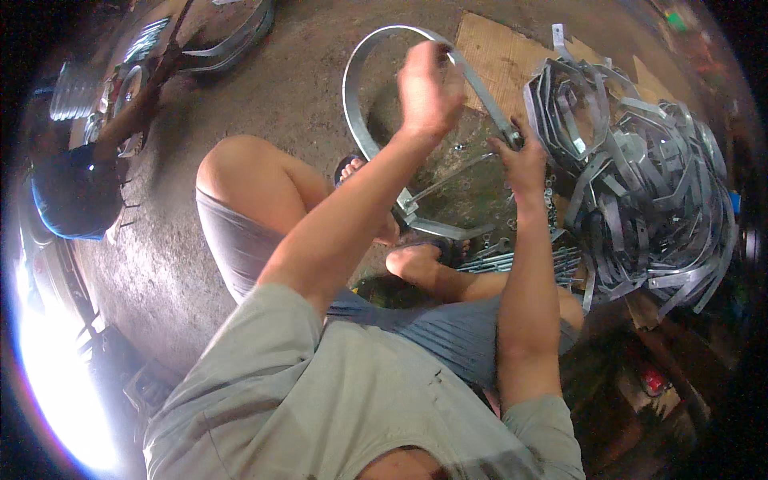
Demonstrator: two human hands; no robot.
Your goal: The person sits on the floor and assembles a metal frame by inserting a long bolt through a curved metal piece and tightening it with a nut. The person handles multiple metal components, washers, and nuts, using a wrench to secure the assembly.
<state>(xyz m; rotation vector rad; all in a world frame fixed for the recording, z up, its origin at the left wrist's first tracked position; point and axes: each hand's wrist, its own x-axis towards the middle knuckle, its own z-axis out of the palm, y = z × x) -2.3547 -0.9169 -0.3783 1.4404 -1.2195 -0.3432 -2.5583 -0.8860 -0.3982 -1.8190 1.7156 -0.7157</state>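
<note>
A large round clamp band [352,104] of flat grey metal stands in front of me, its curve rising away from my feet. My right hand [524,164] is closed around the band's right side, thumb and fingers pinching a bolted joint. Blurred by motion, my left hand [432,92] is at the top of the band and overlaps it. Its fingers look curled, but whether they grip the metal is unclear. A thin threaded rod [452,176] runs from a bracket [406,202] on the band's lower part toward my right hand.
A tangled heap of bent metal bands [640,192] lies to the right. Near my feet are several long bolts [520,262] and scattered nuts [506,244]. Flat cardboard [504,60] lies beyond the band. Another person [80,188] is at the far left, near stacked metal rings [72,92].
</note>
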